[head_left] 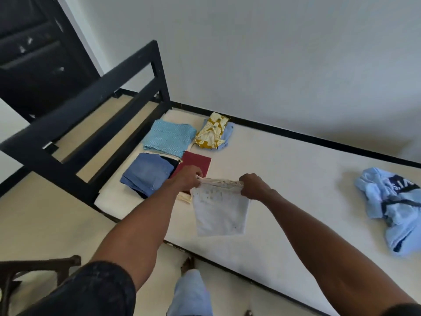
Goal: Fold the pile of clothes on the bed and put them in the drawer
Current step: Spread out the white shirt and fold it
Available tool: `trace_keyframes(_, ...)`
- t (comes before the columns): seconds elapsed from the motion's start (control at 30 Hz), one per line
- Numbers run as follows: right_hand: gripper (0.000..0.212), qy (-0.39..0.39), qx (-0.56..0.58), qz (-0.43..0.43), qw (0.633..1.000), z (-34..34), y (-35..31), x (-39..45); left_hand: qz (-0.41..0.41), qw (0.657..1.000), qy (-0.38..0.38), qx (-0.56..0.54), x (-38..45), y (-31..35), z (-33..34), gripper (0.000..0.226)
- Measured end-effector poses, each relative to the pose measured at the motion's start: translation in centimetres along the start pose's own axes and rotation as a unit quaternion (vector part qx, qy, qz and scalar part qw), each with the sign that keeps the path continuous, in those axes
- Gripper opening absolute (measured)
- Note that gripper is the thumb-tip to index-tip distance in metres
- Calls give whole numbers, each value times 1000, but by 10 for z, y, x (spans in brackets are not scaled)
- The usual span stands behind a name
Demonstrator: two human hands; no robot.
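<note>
White cloth, a small folded garment (220, 208), is hanging above the near edge of the mattress (296, 201), held up by its top hem. The left hand (188, 179) is pinching the hem's left corner with curled fingers, and the right hand (254, 185) is gripping the right corner in a closed fist, so the piece is drooping flat between them.

Just beyond the left hand, a dark red folded piece (196, 164) is lying on the mattress, touching a folded blue denim stack (148, 173) to its left. Farther back, a light blue patterned folded cloth (169, 137) is sitting beside a yellow-and-white printed garment (211, 133) that is resting on a pale blue one. Well apart to the right, a crumpled light blue shirt (391, 206) with dark lettering is lying unfolded.

The black bed frame (91, 106) is rising at the left end, with a dark door (34, 53) behind it.
</note>
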State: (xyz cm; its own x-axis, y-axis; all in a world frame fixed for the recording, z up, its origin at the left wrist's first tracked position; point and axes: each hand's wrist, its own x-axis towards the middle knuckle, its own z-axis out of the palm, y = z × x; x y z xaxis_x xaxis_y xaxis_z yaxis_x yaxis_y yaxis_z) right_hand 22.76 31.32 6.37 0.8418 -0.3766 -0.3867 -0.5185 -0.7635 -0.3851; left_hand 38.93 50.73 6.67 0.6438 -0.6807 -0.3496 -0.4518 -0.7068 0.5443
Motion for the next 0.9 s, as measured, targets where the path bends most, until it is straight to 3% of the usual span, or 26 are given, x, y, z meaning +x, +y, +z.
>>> trace_keyframes(0.07, 34, -5, -21, 0, 1000, 0, -17, 5, 5, 998, -20, 56, 7, -8, -14, 37)
trace_keyframes(0.2, 30, 17, -67, 9, 998, -5, -49, 41, 28, 994, -23, 107, 44, -25, -48, 30)
trace_keyframes(0.37, 22, 92, -60, 21, 994, -20, -91, 119, 80, 991, 37, 104, 118, -70, -98, 30)
trace_keyframes(0.5, 13, 183, -100, -16, 978, -20, -124, 171, 154, 973, 133, 112, 156, -103, -135, 24)
trace_keyframes(0.6, 15, 208, -113, -45, 971, -2, -143, 196, 193, 959, 153, 142, 170, -137, -143, 28)
trace_keyframes(0.7, 24, 153, -143, -32, 977, 29, -155, 211, 177, 958, 98, 204, 174, -172, -134, 28)
trace_keyframes(0.8, 32, 23, -165, 10, 986, 71, -157, 203, 86, 929, -40, 358, 155, -202, -110, 26)
trace_keyframes(0.9, 28, -50, -147, 53, 987, 105, -157, 182, 20, 911, -108, 398, 125, -226, -87, 28)
